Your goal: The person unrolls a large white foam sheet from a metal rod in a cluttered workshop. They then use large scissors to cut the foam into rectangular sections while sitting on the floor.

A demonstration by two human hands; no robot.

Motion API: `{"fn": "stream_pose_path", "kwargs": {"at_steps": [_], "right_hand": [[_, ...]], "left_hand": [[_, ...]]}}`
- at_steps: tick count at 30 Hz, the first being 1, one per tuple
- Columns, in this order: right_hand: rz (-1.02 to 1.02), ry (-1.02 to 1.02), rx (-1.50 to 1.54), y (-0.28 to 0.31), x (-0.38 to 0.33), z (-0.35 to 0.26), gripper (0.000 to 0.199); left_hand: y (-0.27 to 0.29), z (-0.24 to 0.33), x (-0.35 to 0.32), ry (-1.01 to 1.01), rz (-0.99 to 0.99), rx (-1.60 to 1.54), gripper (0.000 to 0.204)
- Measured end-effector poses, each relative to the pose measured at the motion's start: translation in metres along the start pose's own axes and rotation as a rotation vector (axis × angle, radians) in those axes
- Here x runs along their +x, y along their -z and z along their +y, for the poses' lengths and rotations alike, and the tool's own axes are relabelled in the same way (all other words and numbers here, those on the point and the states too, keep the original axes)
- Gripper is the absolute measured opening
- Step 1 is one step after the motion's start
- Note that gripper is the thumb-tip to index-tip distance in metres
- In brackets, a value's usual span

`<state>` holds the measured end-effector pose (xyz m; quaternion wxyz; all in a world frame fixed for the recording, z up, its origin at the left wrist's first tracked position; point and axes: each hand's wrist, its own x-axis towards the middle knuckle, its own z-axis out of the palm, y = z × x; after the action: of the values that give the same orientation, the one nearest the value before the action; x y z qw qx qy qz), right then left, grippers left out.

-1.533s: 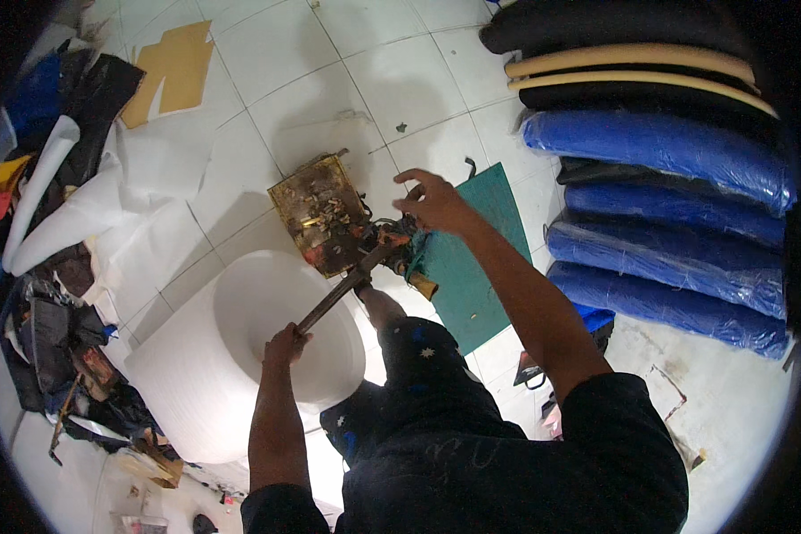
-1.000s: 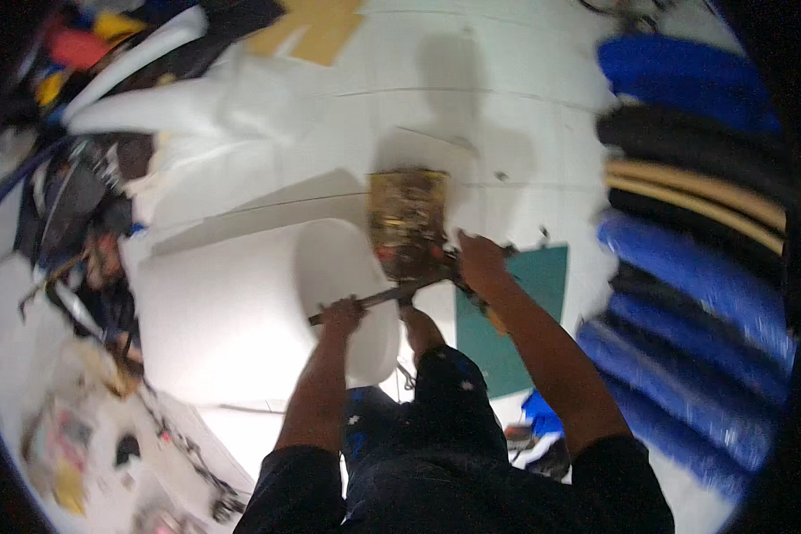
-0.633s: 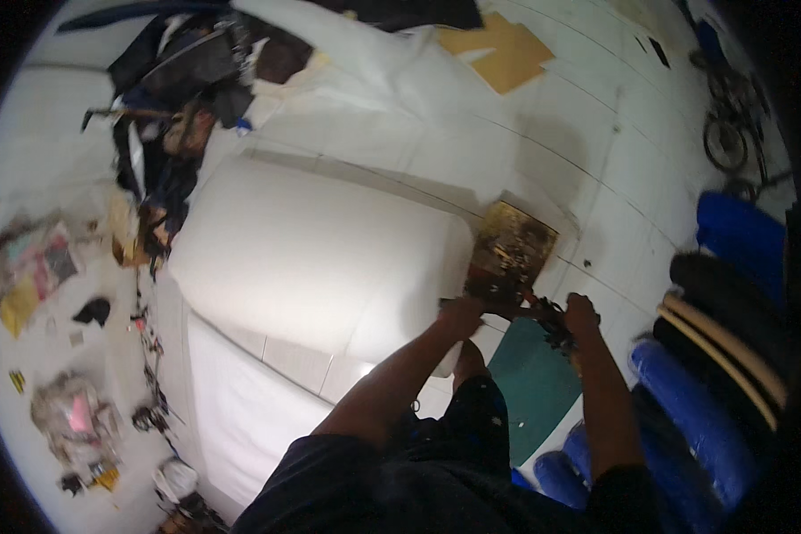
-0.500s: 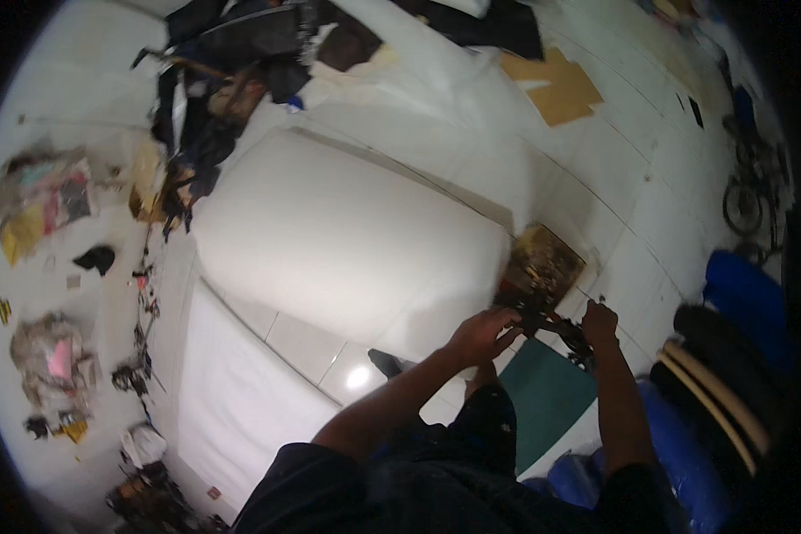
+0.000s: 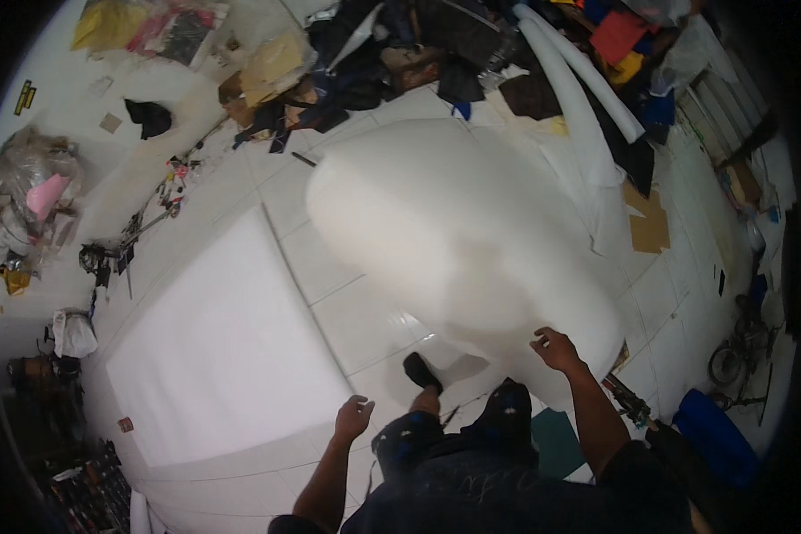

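A big roll of white foam sheet (image 5: 454, 231) lies on the white tiled floor in front of me. My right hand (image 5: 554, 348) rests on its near end, fingers curled against the foam. My left hand (image 5: 354, 416) hangs free over the floor with its fingers apart and nothing in it. A flat white foam sheet (image 5: 222, 347) is spread on the floor to the left of my left hand. My dark shoe (image 5: 421, 371) stands between the roll and the sheet.
Heaps of dark fabric, cardboard and scraps (image 5: 365, 53) lie beyond the roll. White foam tubes (image 5: 587, 80) lean at the upper right. A green cutting mat (image 5: 556, 440) and long-handled shears (image 5: 630, 405) lie by my right leg. Bags and clutter (image 5: 36, 205) line the left wall.
My view has swung left and both hands have let go of the shears and the brown patterned piece. My right hand now lies on the foam roll and my left hand is free.
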<state>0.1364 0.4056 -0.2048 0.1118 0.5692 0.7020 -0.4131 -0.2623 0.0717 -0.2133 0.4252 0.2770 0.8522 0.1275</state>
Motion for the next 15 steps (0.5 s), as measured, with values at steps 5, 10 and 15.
{"fn": "stream_pose_path", "kwargs": {"at_steps": [5, 10, 15], "right_hand": [[-0.176, -0.003, -0.114, -0.06, 0.031, -0.067, 0.048], [-0.277, -0.154, -0.086, -0.074, 0.084, -0.131, 0.048], [-0.223, 0.023, -0.262, -0.095, 0.207, -0.213, 0.045]], "left_hand": [[0.077, -0.057, 0.018, 0.159, 0.132, -0.255, 0.039], [0.116, -0.087, 0.081, 0.275, 0.141, -0.4, 0.04], [0.194, -0.123, 0.143, 0.444, 0.004, -0.542, 0.04]]}}
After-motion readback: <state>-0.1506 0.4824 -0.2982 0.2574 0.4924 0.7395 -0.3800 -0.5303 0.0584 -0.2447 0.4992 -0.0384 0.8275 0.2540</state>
